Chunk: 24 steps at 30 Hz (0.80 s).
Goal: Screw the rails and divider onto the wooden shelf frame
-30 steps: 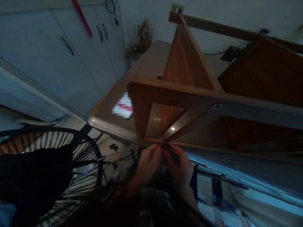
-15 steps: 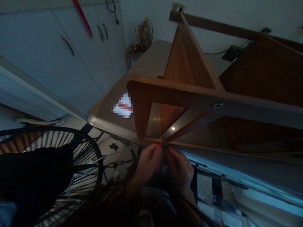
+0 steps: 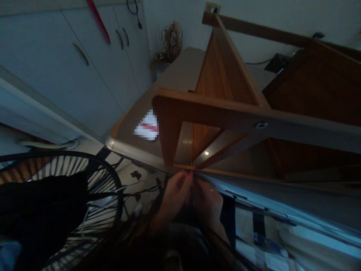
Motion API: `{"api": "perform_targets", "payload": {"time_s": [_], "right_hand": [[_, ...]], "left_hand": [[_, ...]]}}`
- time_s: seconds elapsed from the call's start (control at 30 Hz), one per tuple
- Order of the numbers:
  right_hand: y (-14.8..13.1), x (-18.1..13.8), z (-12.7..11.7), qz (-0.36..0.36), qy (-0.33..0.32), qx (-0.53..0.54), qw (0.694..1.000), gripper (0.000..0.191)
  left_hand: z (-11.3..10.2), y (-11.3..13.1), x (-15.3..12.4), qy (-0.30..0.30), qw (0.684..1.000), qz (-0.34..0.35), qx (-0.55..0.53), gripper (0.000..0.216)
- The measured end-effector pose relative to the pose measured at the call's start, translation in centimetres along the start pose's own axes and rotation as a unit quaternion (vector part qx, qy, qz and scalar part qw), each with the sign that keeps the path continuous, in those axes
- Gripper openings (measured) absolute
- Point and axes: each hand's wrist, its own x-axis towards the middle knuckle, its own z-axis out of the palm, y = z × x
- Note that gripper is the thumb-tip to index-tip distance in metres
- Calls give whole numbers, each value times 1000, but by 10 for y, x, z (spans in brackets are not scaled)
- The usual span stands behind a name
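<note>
I'm watching two bare hands meet low in front of the person; with them as the middle of the dial and twelve straight ahead, a wooden frame [image 3: 220, 113] spreads from eleven round to three on the grey table [image 3: 180, 73]. Its long axis runs nearly crosswise, from a little past nine to a little past three, and its rounded end [image 3: 162, 101] points toward nine. A panel [image 3: 222, 75] stands up from it, tapering to a narrow top between twelve and one. The lower rail [image 3: 180, 166] lies just ahead of the fingertips, though I can't tell whether they touch it. The left hand [image 3: 175, 194] has its thumb and forefinger drawn together, the tips pressed close; the right hand [image 3: 208, 201] is curled in beside it from three o'clock, fingers bent toward the same spot (there's a glint of a ring on it). It's too dim for me to tell whether anything small is pinched between them. Toward half past ten, a blurred white card [image 3: 148, 128] lies on the table near the rounded end. A black wire-like chair [image 3: 120, 180] bearing dark cloth [image 3: 56, 199] stands at nine, and a dried plant [image 3: 171, 41] sits just short of twelve.
</note>
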Motion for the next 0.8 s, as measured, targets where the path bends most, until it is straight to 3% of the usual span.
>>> {"api": "perform_targets", "payload": {"time_s": [0.2,0.4,0.6,0.8], "right_hand": [[-6,-1,5,51,-23,-10,998,16],[-21,6,5,161,-53,51,984,19],[-35,19,5,358,-144,244,890,28],[-37,30,7,394,-145,363,832,27]], "left_hand": [[-4,-2,-3,1,998,9,-54,43],[-23,-22,-15,114,993,15,9,38],[-28,-33,-19,186,981,-15,55,41],[-21,-3,-11,179,983,-16,45,54]]}}
